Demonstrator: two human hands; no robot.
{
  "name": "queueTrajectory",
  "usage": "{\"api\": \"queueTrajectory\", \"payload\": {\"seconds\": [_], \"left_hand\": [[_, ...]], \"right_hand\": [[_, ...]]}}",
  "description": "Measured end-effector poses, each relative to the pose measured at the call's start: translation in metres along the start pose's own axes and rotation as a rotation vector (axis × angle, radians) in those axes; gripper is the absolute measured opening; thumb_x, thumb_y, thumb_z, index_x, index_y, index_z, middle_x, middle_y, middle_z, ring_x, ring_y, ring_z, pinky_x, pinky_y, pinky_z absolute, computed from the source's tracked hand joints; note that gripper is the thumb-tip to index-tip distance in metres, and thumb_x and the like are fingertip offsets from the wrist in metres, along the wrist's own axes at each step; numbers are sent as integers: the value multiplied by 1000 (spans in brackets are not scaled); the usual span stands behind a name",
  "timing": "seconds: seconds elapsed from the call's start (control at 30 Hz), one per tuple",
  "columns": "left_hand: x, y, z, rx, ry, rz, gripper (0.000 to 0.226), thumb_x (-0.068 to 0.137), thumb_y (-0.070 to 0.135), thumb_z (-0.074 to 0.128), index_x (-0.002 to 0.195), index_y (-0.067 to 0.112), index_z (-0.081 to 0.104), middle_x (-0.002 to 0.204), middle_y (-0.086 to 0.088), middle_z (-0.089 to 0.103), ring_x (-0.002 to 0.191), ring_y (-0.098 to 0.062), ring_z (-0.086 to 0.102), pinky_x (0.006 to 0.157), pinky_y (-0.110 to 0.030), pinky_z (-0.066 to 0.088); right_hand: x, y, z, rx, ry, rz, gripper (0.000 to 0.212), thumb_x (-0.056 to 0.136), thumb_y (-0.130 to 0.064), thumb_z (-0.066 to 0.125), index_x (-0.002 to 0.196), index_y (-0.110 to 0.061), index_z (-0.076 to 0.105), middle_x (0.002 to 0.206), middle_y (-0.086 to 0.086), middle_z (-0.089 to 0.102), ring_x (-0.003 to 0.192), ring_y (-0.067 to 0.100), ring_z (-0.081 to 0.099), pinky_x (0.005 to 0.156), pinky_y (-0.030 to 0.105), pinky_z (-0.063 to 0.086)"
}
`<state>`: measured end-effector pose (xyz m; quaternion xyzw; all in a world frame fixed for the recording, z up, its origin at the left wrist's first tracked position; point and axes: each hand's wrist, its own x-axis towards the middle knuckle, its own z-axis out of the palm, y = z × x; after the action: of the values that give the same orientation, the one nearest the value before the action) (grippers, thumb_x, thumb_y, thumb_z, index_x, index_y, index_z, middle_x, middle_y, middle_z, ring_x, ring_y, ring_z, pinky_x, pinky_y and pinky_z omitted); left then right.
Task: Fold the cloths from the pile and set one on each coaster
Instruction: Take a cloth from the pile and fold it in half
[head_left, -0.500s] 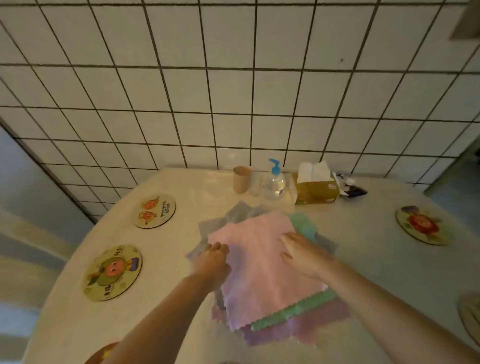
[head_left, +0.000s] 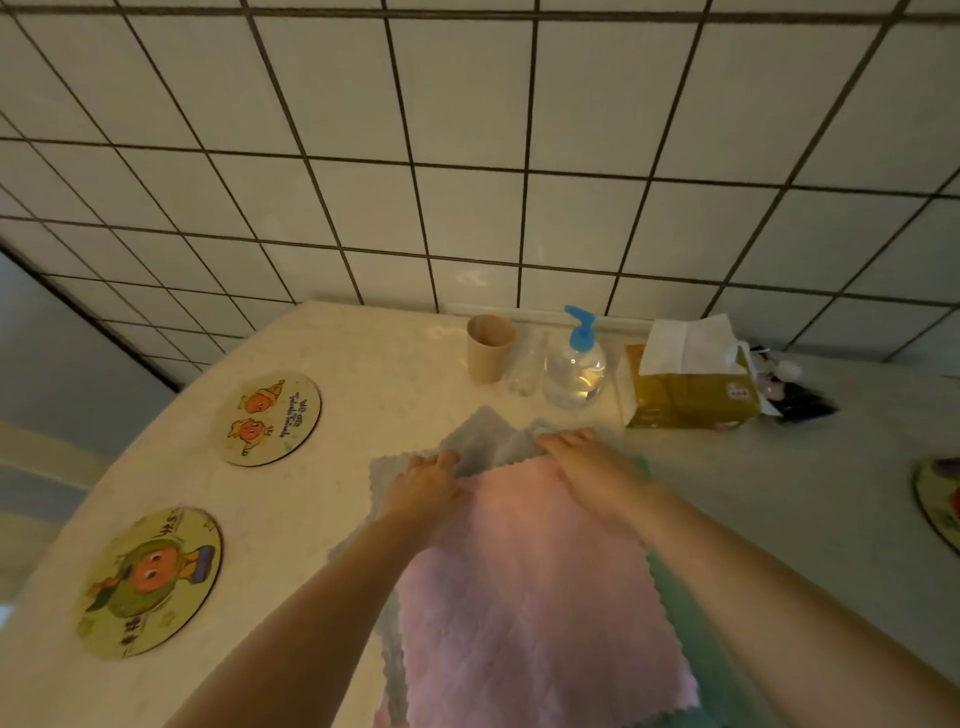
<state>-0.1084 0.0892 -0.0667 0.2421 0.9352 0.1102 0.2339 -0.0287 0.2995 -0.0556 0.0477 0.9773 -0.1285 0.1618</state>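
A pink cloth (head_left: 530, 587) lies flat on top of the pile in the middle of the table, with grey cloth (head_left: 483, 434) and green cloth (head_left: 675, 592) edges showing from under it. My left hand (head_left: 423, 488) rests on the pink cloth's far left corner, fingers curled at its edge. My right hand (head_left: 592, 467) lies at the far right corner, fingers on the edge. Two round picture coasters (head_left: 267, 418) (head_left: 148, 582) lie at the left, and part of another coaster (head_left: 937, 499) shows at the right edge.
Along the tiled wall stand a brown cup (head_left: 488, 348), a clear pump bottle with a blue top (head_left: 574, 364), a yellow tissue box (head_left: 691, 384) and some small dark items (head_left: 795, 395). The pale table (head_left: 363, 374) curves away at the left.
Both hands have slid away from me to the pink cloth's far corners. The camera has come closer and tilted, so the pile now fills the lower frame.
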Motion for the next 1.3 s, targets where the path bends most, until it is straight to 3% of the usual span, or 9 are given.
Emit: {"api": "queueTrajectory", "payload": {"seconds": [0.27, 0.37, 0.57, 0.7, 0.87, 0.97, 1.1, 1.2, 1.3], "left_hand": [[1, -23, -2, -143, 24, -17, 15, 77, 27, 64, 79, 13, 60, 84, 0, 58, 81, -20, 57, 70, -29, 46], [-6, -26, -4, -103, 107, 79, 14, 78, 20, 66, 84, 8, 66, 88, -3, 55, 88, -22, 53, 76, -27, 38], [-37, -24, -19, -204, 335, 258, 7, 75, 10, 71, 82, 13, 70, 96, 1, 55, 88, -21, 55, 79, -33, 47], [-70, -24, -33, -187, 439, 377, 16, 77, 19, 63, 83, 17, 77, 102, -1, 61, 86, -17, 58, 77, -25, 47], [-105, -21, -50, -292, 373, 315, 14, 93, 17, 53, 100, 20, 65, 92, 1, 68, 84, -15, 61, 78, -28, 47], [-128, -28, -65, -299, 296, 279, 8, 98, 30, 44, 99, 27, 51, 81, -2, 66, 74, -19, 59, 68, -32, 46], [-165, -67, -101, -333, 324, 264, 18, 91, 40, 58, 88, 23, 56, 60, 1, 53, 57, -15, 49, 55, -30, 37], [-200, -109, -131, -281, 379, 358, 35, 77, 63, 60, 71, 30, 51, 57, 5, 44, 54, -11, 41, 53, -27, 31], [-238, -151, -156, -96, 497, 433, 32, 88, 46, 58, 75, 17, 56, 68, 1, 52, 63, -13, 47, 60, -20, 38]], "right_hand": [[14, 17, 5, -113, 100, -60, 29, 92, -29, 52, 119, -17, 53, 120, 3, 53, 110, 23, 43, 91, 34, 39], [3, 21, 3, -54, 187, -72, 21, 91, -28, 53, 107, -16, 58, 108, 3, 56, 103, 22, 45, 83, 33, 39], [-39, 12, -21, 313, 291, -34, 6, 91, -24, 57, 94, -18, 58, 90, -1, 62, 81, 14, 57, 69, 31, 48], [-77, -2, -37, 449, 310, -36, 5, 90, -18, 57, 92, -20, 62, 85, -4, 67, 80, 10, 62, 73, 35, 52], [-115, -31, -61, 464, 397, -7, 7, 92, -20, 55, 93, -23, 62, 84, -15, 63, 81, -6, 58, 72, 17, 45], [-128, -59, -80, 460, 470, -14, 7, 92, -19, 56, 94, -21, 62, 86, -12, 63, 83, -1, 59, 73, 16, 44], [-143, -118, -99, 388, 536, -50, 8, 93, -18, 54, 96, -21, 61, 83, -12, 58, 76, -1, 54, 67, 17, 37], [-155, -168, -104, 371, 593, -76, 12, 94, -16, 53, 98, -20, 63, 84, -11, 59, 76, -8, 50, 67, 9, 35], [-169, -213, -96, 398, 706, -99, 14, 93, -14, 53, 98, -20, 65, 86, -15, 60, 78, -11, 52, 70, 3, 36]]}}
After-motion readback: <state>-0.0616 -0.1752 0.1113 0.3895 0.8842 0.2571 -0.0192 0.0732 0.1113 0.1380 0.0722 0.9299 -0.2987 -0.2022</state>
